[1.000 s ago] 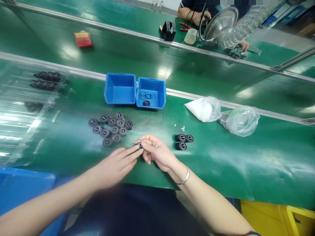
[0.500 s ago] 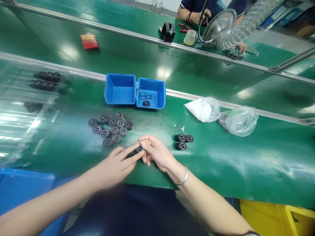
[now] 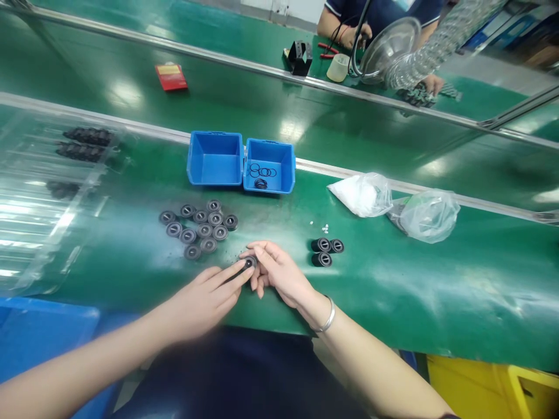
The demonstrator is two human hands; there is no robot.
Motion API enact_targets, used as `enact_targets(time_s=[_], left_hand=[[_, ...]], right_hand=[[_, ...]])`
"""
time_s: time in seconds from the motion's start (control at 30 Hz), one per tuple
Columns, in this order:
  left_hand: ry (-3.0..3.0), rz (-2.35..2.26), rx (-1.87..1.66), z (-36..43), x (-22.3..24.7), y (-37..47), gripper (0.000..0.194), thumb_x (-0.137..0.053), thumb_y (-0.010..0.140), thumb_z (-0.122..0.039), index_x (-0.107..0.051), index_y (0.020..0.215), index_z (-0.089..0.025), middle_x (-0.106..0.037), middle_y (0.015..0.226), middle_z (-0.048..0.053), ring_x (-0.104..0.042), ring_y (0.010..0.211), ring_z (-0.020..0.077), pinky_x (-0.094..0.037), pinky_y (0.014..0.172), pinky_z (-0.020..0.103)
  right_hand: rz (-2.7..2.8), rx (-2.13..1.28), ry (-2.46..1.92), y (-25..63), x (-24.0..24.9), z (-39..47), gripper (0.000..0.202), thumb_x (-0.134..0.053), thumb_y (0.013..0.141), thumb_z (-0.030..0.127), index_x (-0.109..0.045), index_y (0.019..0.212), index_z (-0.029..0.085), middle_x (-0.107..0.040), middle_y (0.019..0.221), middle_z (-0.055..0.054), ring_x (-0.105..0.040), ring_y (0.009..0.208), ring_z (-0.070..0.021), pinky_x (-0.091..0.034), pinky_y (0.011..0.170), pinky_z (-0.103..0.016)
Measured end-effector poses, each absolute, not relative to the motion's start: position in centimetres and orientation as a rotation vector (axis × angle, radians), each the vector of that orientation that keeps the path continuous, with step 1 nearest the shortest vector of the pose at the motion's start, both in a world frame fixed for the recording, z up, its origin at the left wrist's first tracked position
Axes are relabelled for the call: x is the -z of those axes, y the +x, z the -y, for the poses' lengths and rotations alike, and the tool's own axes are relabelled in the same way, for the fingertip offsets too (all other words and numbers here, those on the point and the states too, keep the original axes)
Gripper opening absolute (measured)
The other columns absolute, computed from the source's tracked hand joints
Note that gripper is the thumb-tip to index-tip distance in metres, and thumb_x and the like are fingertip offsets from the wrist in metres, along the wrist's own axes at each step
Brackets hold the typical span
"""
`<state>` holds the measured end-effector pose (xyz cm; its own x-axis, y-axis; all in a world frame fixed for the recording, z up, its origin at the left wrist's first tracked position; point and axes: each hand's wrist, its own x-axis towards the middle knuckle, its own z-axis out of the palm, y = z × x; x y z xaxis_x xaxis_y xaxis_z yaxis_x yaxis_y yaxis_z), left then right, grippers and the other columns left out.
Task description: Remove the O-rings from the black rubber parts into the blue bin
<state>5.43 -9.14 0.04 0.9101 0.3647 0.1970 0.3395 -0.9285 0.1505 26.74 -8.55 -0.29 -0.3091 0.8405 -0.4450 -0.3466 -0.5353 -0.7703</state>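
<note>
A small round black part (image 3: 250, 263) with a ring-shaped top is between my two hands, low over the green bench. My left hand (image 3: 213, 294) has its fingers closed on the part from the left, two fingertips lying along its top. From the other side, my right hand (image 3: 277, 270) curls its fingers around the part, with the thumb just above its rim. Fingers cover much of the part's sides. A group of similar black round parts (image 3: 204, 230) lies to the left. Three black cylinders with slotted tops (image 3: 322, 259) stand together on the right.
Two blue bins (image 3: 215, 181) stand behind; the right bin holds black rubber rings (image 3: 264, 172). Small white pieces (image 3: 325, 228) and clear plastic bags (image 3: 364, 195) lie at right. Clear trays (image 3: 48, 233) are at left. Across a belt carrying a red box (image 3: 171, 77), a co-worker's hands (image 3: 356, 36) work.
My right thumb has drawn back a little from the part's top, exposing more of it. The red box has shifted right along the belt. The other things on the bench stay put.
</note>
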Motion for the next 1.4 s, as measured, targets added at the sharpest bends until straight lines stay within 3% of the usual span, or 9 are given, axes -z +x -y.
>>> enact_targets(time_s=[0.1, 0.23, 0.43, 0.63, 0.77, 0.83, 0.97, 1.17, 1.4], left_hand=[[2.981, -0.615, -0.347, 9.8, 0.4, 6.0, 0.029, -0.043, 0.092, -0.009, -0.067, 0.108, -0.011, -0.050, 0.147, 0.017, -0.037, 0.141, 0.0321, -0.034, 0.101, 0.042], [3.021, -0.640, -0.374, 10.5, 0.5, 6.3, 0.027, -0.045, 0.091, -0.012, -0.067, 0.107, -0.010, -0.052, 0.143, 0.021, -0.039, 0.139, 0.0367, -0.036, 0.099, 0.045], [3.049, -0.713, -0.382, 9.5, 0.1, 6.4, 0.028, -0.044, 0.092, -0.011, -0.068, 0.107, -0.010, -0.052, 0.143, 0.020, -0.040, 0.139, 0.0366, -0.037, 0.100, 0.047], [3.066, -0.891, -0.350, 7.1, -0.6, 6.7, 0.028, -0.043, 0.091, -0.005, -0.067, 0.104, -0.009, -0.051, 0.144, 0.022, -0.040, 0.138, 0.0382, -0.041, 0.099, 0.051], [3.029, -0.985, -0.399, 7.2, -1.1, 6.9, 0.027, -0.043, 0.089, 0.000, -0.067, 0.097, -0.008, -0.049, 0.145, 0.023, -0.035, 0.141, 0.0400, -0.039, 0.103, 0.054], [2.980, -1.021, -0.451, 7.7, -1.3, 6.9, 0.028, -0.042, 0.090, 0.000, -0.066, 0.099, -0.010, -0.049, 0.146, 0.021, -0.034, 0.143, 0.0370, -0.037, 0.106, 0.053], [2.940, -1.035, -0.530, 7.8, -1.8, 6.6, 0.028, -0.042, 0.090, 0.001, -0.063, 0.103, -0.012, -0.054, 0.142, 0.020, -0.044, 0.138, 0.0304, -0.040, 0.105, 0.049], [2.931, -1.150, -0.638, 5.2, -1.7, 5.9, 0.027, -0.040, 0.088, 0.002, -0.060, 0.101, -0.009, -0.057, 0.136, 0.025, -0.049, 0.134, 0.0323, -0.043, 0.104, 0.050], [2.960, -1.023, -0.569, 4.0, -1.2, 5.7, 0.028, -0.038, 0.090, 0.002, -0.063, 0.100, -0.007, -0.060, 0.131, 0.027, -0.051, 0.132, 0.0333, -0.042, 0.106, 0.053]], right_hand=[[0.751, -1.919, -1.090, 26.9, 0.2, 8.7, 0.032, -0.066, 0.089, 0.041, -0.053, 0.109, 0.020, -0.066, 0.110, -0.006, -0.060, 0.049, -0.0065, -0.050, 0.035, -0.017], [0.805, -1.873, -1.138, 26.7, 0.4, 8.8, 0.028, -0.065, 0.089, 0.041, -0.054, 0.105, 0.019, -0.066, 0.099, -0.004, -0.053, 0.041, -0.0036, -0.043, 0.030, -0.014], [0.919, -1.725, -1.215, 26.3, 0.3, 9.4, 0.037, -0.059, 0.092, 0.045, -0.048, 0.120, 0.023, -0.062, 0.095, -0.004, -0.061, 0.057, -0.0111, -0.046, 0.035, -0.018], [1.399, -1.044, -1.438, 29.2, -2.1, 12.0, 0.019, -0.051, 0.098, 0.029, -0.058, 0.115, 0.024, -0.052, 0.127, -0.012, -0.059, 0.066, -0.0110, -0.054, 0.058, -0.028], [1.521, -0.454, -1.626, 32.5, -2.6, 14.0, 0.021, -0.051, 0.096, 0.021, -0.059, 0.116, 0.022, -0.053, 0.119, -0.014, -0.059, 0.080, -0.0180, -0.054, 0.067, -0.033], [1.515, -0.271, -1.707, 33.8, -2.3, 14.7, 0.022, -0.052, 0.096, 0.020, -0.059, 0.117, 0.020, -0.051, 0.116, -0.014, -0.057, 0.075, -0.0168, -0.053, 0.064, -0.033], [1.487, -0.275, -1.840, 34.8, -0.9, 15.2, 0.024, -0.052, 0.097, 0.023, -0.056, 0.120, 0.019, -0.047, 0.116, -0.013, -0.048, 0.059, -0.0106, -0.052, 0.060, -0.033], [1.608, -0.376, -1.773, 34.0, -0.2, 15.1, 0.022, -0.049, 0.098, 0.022, -0.057, 0.118, 0.019, -0.051, 0.111, -0.012, -0.053, 0.067, -0.0139, -0.054, 0.069, -0.035], [1.862, -0.382, -1.450, 30.8, -2.6, 10.9, 0.022, -0.052, 0.094, 0.016, -0.059, 0.115, 0.019, -0.058, 0.111, -0.012, -0.056, 0.107, -0.0254, -0.047, 0.096, -0.044]])
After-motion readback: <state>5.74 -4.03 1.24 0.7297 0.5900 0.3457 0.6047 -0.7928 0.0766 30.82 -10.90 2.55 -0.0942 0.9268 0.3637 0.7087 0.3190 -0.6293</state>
